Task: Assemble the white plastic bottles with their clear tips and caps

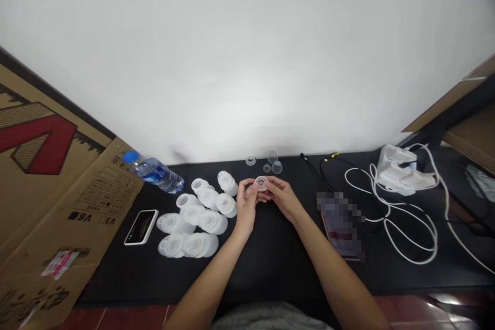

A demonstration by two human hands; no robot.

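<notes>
Head view: left hand (245, 203) and right hand (282, 198) turned inward, fingers (269, 182) of both closed on a clear plastic ring (262, 183), gripping its edge. Just beyond the fingers, small clear cups (273, 162). Left of the fingers, white silicone funnels (207, 211) stand clustered; well right of them, a coiled white cable (390, 216).

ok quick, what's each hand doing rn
left hand: closed, holding a clear plastic piece
right hand: closed, holding the same piece
</notes>
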